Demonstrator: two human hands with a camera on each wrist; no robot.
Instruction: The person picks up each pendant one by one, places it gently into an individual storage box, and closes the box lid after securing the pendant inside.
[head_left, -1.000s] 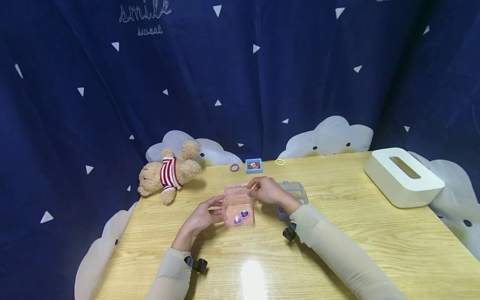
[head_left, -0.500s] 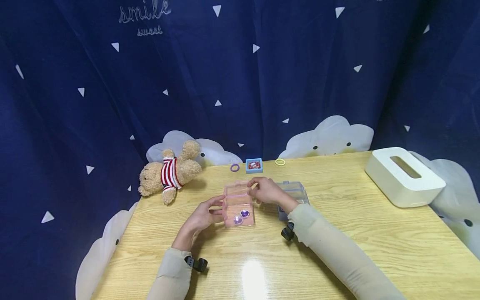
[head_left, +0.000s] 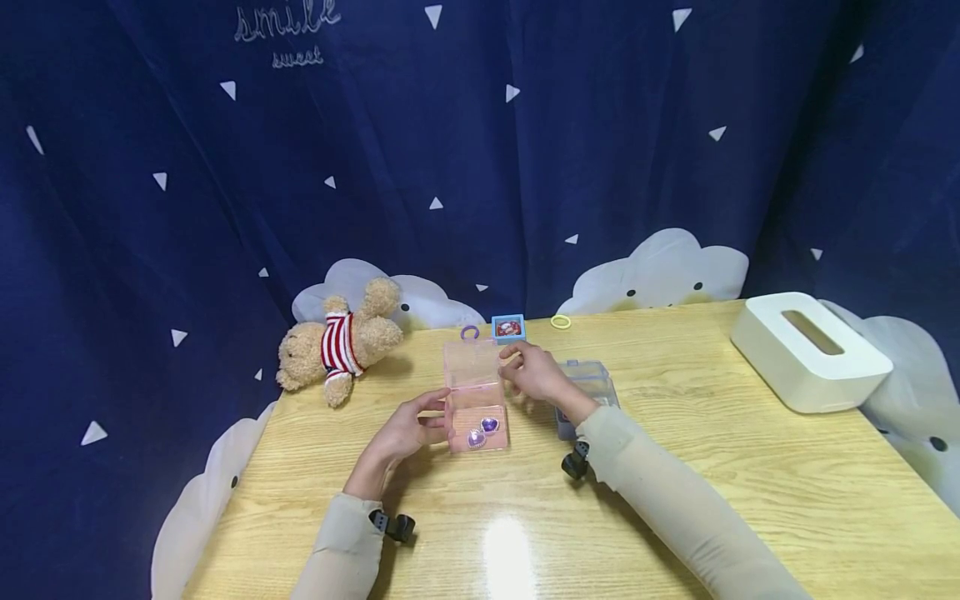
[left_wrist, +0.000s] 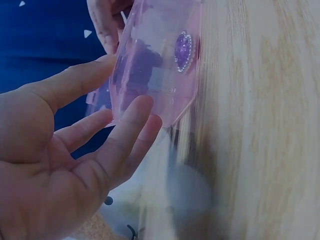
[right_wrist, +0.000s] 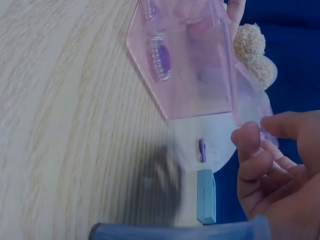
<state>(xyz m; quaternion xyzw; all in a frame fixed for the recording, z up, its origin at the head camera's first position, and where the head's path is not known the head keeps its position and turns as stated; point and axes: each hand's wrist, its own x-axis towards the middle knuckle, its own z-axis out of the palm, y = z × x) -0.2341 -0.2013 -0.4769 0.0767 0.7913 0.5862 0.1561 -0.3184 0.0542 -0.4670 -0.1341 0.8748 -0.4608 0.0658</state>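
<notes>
A clear pink plastic box stands on the wooden table with its lid raised at the back. Two purple gems edged with pearly beads lie inside it; one gem shows in the left wrist view. My left hand is at the box's left side, fingers spread and lightly bent, fingertips touching the wall. At the lid's right edge, my right hand pinches it between thumb and index finger, the other fingers curled. Behind my right wrist, a grey-blue clear box is partly hidden.
At the table's back lie a purple ring, a small light-blue box with a red picture, and a yellow ring. A teddy bear lies left; a white tissue box stands right, before a blue curtain.
The pink box's lid has swung, its far edge now higher in the head view and reaching the purple ring. My right hand has shifted slightly away with it. My left hand stays put.
</notes>
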